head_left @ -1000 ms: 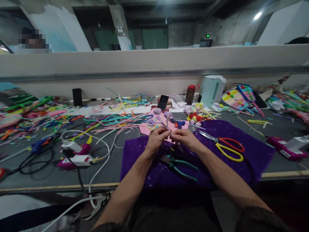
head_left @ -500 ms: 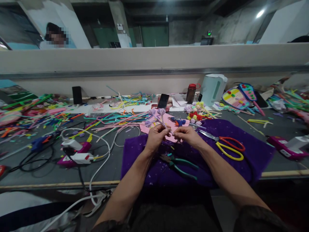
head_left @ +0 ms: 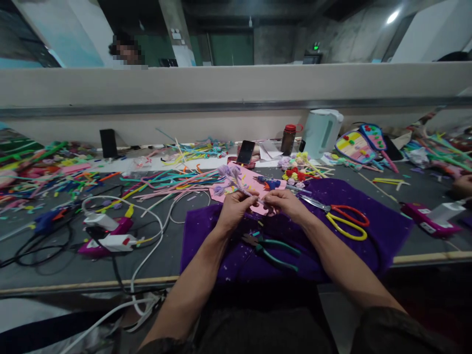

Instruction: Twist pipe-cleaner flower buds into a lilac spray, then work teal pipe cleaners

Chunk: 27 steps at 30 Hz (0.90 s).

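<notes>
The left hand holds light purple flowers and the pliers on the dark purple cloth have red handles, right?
Not quite: in the head view, the pliers on the dark purple cloth have green handles. The left hand does hold light purple flowers.

This place seems to be a handicraft workshop. On the long grey desk (head_left: 121, 273), a heap of coloured fuzzy stems (head_left: 173, 181) lies left of the centre, and small fuzzy flowers (head_left: 294, 173) lie right of it. Pliers (head_left: 260, 243), scissors (head_left: 328, 210) and, at the left, a blue glue gun (head_left: 44, 223) are tools of handwork. Magenta power strips (head_left: 418, 216) carry white plugs (head_left: 448, 213). Across the top, concrete beams (head_left: 228, 22) and a rough pillar (head_left: 173, 17) look more industrial than domestic. Behind the partition (head_left: 236, 84), at the upper left, another person (head_left: 126, 51) is seen.
</notes>
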### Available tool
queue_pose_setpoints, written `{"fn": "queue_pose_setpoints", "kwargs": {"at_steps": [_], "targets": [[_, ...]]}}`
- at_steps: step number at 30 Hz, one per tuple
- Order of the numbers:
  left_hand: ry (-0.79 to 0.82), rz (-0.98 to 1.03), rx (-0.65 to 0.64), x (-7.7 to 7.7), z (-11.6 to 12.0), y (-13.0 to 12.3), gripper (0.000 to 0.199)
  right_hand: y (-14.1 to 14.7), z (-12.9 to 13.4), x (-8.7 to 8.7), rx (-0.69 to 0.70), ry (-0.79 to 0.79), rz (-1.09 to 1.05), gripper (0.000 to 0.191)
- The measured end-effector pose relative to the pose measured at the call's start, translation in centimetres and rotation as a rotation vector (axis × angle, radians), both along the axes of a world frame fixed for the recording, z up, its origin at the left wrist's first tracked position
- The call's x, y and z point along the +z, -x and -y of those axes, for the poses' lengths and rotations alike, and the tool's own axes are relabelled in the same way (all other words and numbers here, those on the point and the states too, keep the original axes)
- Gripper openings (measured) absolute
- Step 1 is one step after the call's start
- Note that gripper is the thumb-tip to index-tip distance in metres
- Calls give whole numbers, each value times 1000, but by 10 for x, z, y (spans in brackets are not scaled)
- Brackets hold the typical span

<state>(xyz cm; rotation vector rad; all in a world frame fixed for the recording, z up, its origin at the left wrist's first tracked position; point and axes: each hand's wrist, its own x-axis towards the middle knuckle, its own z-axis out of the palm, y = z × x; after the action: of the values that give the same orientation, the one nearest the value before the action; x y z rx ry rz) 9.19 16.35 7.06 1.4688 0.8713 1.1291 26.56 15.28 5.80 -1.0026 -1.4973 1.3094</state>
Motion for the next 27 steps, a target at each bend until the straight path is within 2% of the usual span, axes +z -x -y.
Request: {"fn": "queue_pose_setpoints", "kwargs": {"at_steps": [6,16,23,27], "targets": [[21,35,-4,1,0,0,30,-3,0,2,30,102,-48,19],[-6,-16,-26,0,2,0,29,3,2,-1,-20,24,-47,24],[-121,-103,64,-1,4,-1,23,5,4,-1,-7,27,-66,23],[-198,-190,25,1,5,2,24,5,4,0,-18,21,-50,24]]}}
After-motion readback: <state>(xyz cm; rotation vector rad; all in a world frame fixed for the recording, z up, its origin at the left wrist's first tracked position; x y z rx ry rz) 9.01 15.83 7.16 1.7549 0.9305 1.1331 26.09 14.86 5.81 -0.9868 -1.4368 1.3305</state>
